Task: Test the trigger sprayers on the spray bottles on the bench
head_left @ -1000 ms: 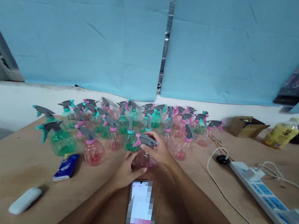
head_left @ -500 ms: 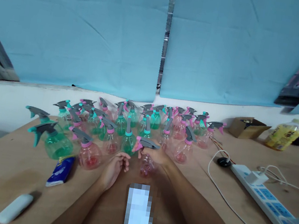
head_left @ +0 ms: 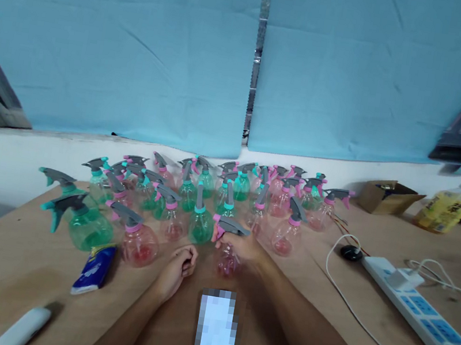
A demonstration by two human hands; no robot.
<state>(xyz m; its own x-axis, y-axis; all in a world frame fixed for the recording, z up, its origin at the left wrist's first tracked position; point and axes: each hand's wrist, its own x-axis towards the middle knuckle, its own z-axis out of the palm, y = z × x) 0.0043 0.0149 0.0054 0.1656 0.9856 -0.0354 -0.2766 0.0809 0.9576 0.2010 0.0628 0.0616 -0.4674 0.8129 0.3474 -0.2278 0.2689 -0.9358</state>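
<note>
My right hand (head_left: 246, 245) grips a pink spray bottle (head_left: 226, 262) around its neck, under the grey-and-pink trigger head. The bottle is upright near the table's front middle, its nozzle facing left. To the left of it, my left hand (head_left: 178, 267) rests by the table with its fingers curled in and nothing visible in them. A green spray bottle (head_left: 201, 227) stands just behind, between the hands. Another pink spray bottle (head_left: 140, 245) is left of my left hand, and one more pink bottle (head_left: 285, 242) stands right of my right hand.
Several more pink and green spray bottles (head_left: 90, 227) crowd the wooden table behind. In front lies a phone-like blurred rectangle (head_left: 218, 328). At left are a blue packet (head_left: 95, 270) and a white case (head_left: 24, 326); at right, a power strip (head_left: 417, 319), cables, a cardboard box (head_left: 387, 200) and a yellow-labelled bottle (head_left: 445, 209).
My left hand's fingers have curled inward and the hand sits slightly lower. My right hand keeps hold of the pink spray bottle, with little movement. The view has shifted slightly.
</note>
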